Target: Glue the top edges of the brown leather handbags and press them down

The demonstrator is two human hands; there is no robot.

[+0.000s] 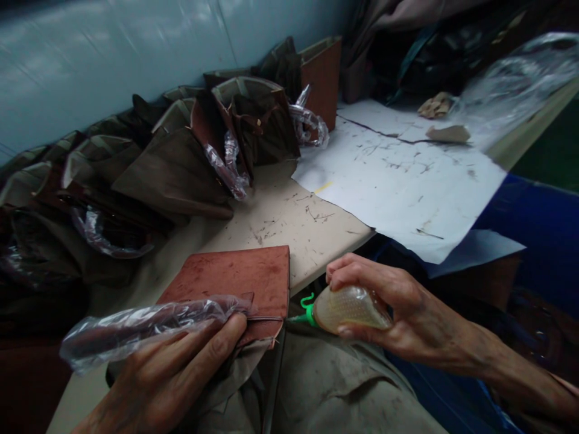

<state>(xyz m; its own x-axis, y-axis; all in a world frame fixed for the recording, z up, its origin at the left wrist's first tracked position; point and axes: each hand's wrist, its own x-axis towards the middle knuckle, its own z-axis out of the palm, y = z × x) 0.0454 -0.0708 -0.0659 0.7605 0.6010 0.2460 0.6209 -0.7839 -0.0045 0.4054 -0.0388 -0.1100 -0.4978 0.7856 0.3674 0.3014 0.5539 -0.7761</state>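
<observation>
No readable txt, labels, brands or nos. in view, incl. on squeeze bottle (350,308) w/ green nozzle.

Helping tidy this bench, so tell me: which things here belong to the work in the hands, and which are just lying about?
In the work: left hand with the reddish-brown leather piece and its clear plastic wrap; right hand with the translucent squeeze bottle.

Lying about: the row of brown bags, the white paper sheet, the tan scraps, the plastic sheet.
</observation>
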